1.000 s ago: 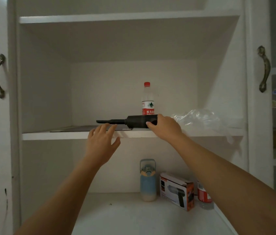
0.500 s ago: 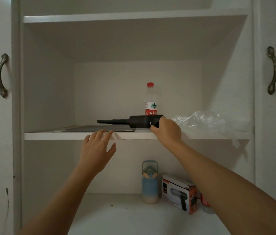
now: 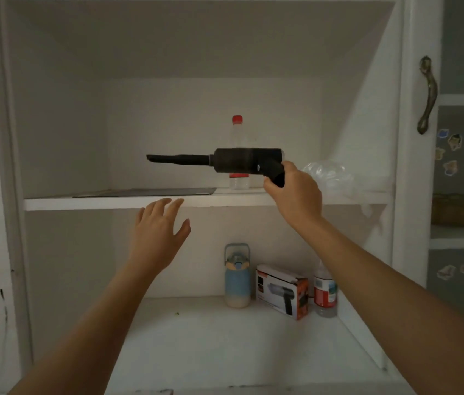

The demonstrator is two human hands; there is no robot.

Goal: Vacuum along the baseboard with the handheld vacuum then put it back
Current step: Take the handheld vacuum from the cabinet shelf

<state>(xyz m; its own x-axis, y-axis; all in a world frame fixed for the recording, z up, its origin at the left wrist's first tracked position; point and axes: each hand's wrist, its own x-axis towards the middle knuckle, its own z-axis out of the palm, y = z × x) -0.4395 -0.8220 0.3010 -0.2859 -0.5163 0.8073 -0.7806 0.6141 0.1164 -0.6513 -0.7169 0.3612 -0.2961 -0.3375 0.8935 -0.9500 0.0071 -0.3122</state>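
Note:
A black handheld vacuum (image 3: 242,162) with a long narrow nozzle pointing left hangs level in the air above the middle shelf (image 3: 105,203) of a white cabinet. My right hand (image 3: 296,192) grips its pistol handle from below. My left hand (image 3: 159,232) is spread open just under the shelf's front edge, holding nothing. No baseboard is in view.
Behind the vacuum stands a red-capped water bottle (image 3: 237,129); a clear plastic bag (image 3: 327,173) lies to its right and a dark flat mat (image 3: 145,192) to its left. The lower shelf holds a blue flask (image 3: 236,276), a vacuum box (image 3: 280,290) and another bottle (image 3: 325,292).
My right hand has lifted the vacuum off the shelf and now holds it by the handle. My left hand has dropped slightly below the shelf edge.

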